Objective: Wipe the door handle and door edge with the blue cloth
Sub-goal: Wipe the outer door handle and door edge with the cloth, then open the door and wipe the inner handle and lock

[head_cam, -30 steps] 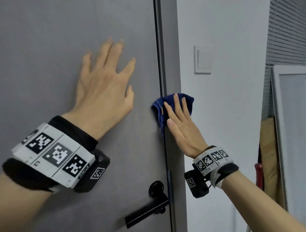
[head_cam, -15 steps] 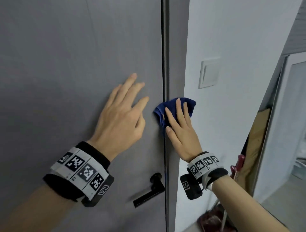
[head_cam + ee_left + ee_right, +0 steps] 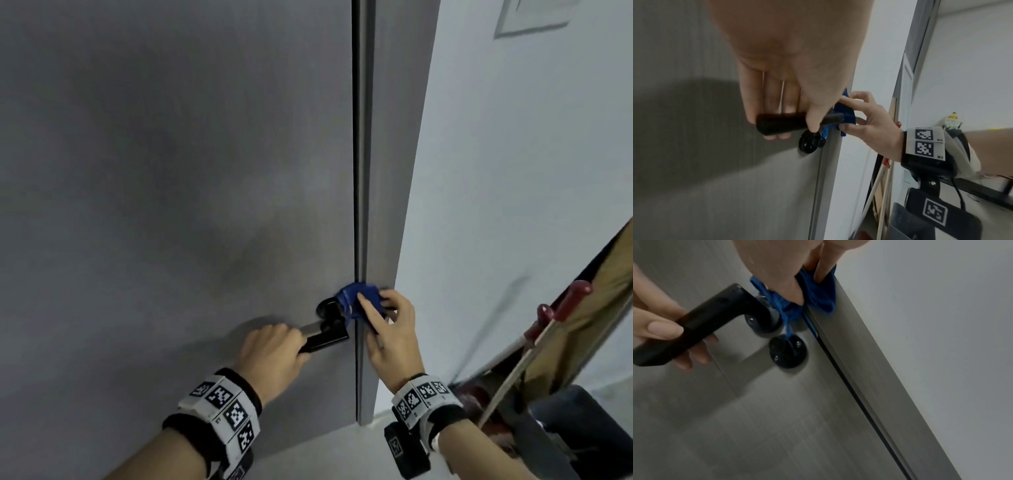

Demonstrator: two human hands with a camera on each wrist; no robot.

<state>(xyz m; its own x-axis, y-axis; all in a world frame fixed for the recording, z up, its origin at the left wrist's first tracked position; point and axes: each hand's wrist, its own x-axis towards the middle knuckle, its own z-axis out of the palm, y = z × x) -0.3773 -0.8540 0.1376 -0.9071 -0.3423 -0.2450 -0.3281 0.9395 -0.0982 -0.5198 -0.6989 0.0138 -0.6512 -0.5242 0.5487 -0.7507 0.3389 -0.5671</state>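
Scene: a person stands at a closed grey wood-grain door (image 3: 171, 171), both hands down at latch height.
Left grip: the left hand (image 3: 270, 353) is clenched round the free end of the black metal lever door handle (image 3: 701, 324), fingers curled under it and thumb over the top.
Right grip: the right hand (image 3: 390, 329) pinches the bunched blue cloth (image 3: 359, 301) between thumb and fingers.
Cloth position: it is pressed on the door's right edge (image 3: 356, 171), straddling the seam against the grey door frame (image 3: 387, 171), just above the handle's round base and touching it; a loose blue loop hangs down toward the round black lock rosette (image 3: 788, 352) below.
Step in hand, as judged: the wipe is passing from the door edge onto the handle's neck.
Doing it well: keep the left hand steadying the lever so it does not swing, wrap the cloth round the neck and draw it outward along the bar, shifting the left grip to uncover the part it hides; keep the dangling loop from snagging.
Count: hands, two; cloths, one; lever handles, one; lock rosettes, one; white wall switches (image 3: 534, 15), one, at the head view's upper right corner; red-handled tools (image 3: 561, 301) leaning by the wall, at least one.
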